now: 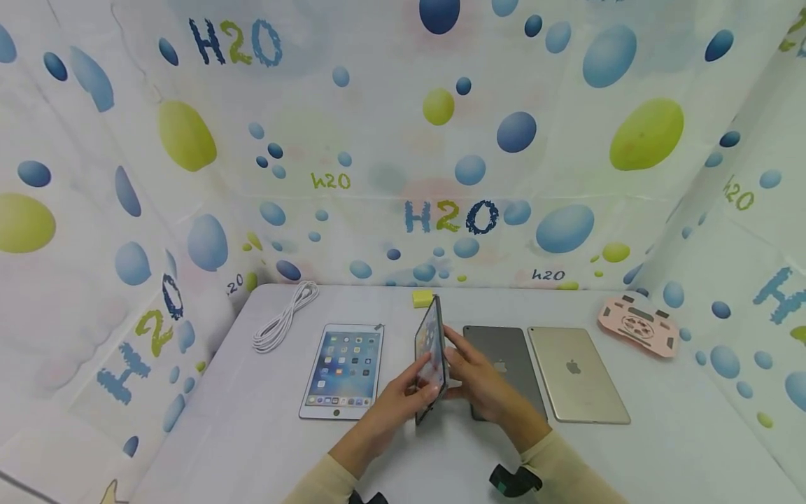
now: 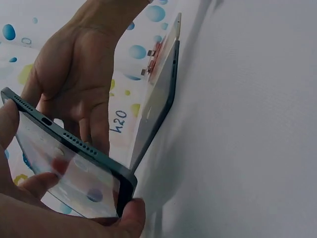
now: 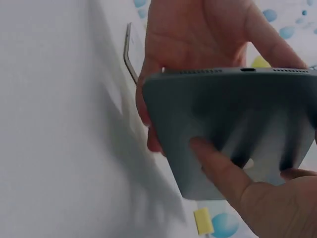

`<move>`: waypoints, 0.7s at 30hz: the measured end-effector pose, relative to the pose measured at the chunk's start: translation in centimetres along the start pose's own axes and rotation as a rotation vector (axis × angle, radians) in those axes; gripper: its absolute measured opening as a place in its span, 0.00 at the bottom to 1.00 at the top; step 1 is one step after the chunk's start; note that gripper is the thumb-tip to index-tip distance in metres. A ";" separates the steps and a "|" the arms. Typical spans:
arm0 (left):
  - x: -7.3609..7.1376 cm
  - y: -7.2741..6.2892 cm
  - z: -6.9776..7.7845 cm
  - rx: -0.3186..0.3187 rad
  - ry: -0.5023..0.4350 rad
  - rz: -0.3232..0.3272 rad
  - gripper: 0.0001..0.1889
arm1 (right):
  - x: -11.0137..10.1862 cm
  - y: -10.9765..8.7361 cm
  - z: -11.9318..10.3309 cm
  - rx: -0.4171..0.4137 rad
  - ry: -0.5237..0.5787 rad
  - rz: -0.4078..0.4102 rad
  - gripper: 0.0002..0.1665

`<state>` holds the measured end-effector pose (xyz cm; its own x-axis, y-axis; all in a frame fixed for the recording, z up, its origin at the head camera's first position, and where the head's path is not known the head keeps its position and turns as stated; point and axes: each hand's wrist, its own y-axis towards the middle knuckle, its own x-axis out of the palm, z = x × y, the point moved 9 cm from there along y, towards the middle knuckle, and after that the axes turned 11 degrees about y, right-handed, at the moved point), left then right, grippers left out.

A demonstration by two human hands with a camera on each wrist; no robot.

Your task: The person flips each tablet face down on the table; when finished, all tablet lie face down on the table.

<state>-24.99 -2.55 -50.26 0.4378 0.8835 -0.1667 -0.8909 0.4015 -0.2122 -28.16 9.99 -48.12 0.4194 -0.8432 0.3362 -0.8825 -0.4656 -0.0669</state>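
L hand (image 1: 392,407) grasps the held tablet (image 1: 428,337) by its edges, a fingertip on the lit screen; R hand (image 1: 486,383) isn't clenched, fingers resting on the dark back. Held tablet is roughly upright, screen facing L, mid-table (image 1: 208,437), btwn the white-framed tablet (image 1: 343,367) (screen on, icons showing) and the gray tablet (image 1: 500,344), which lies face down, partly behind R hand. Gold tablet (image 1: 576,381) face down just beside gray. White cable (image 1: 283,323) coiled far L, yellow block (image 1: 422,299) at back, pink device (image 1: 638,327) far R.
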 end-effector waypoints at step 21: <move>0.0 -0.4 2.4 0.121 -0.120 0.066 0.48 | 1.5 0.3 0.4 -0.041 -0.163 0.005 0.39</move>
<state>-24.90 -2.16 -47.85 0.3671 0.9283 -0.0586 -0.9283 0.3616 -0.0861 -27.76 8.50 -48.04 0.4410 -0.8794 0.1792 -0.8911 -0.4528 -0.0291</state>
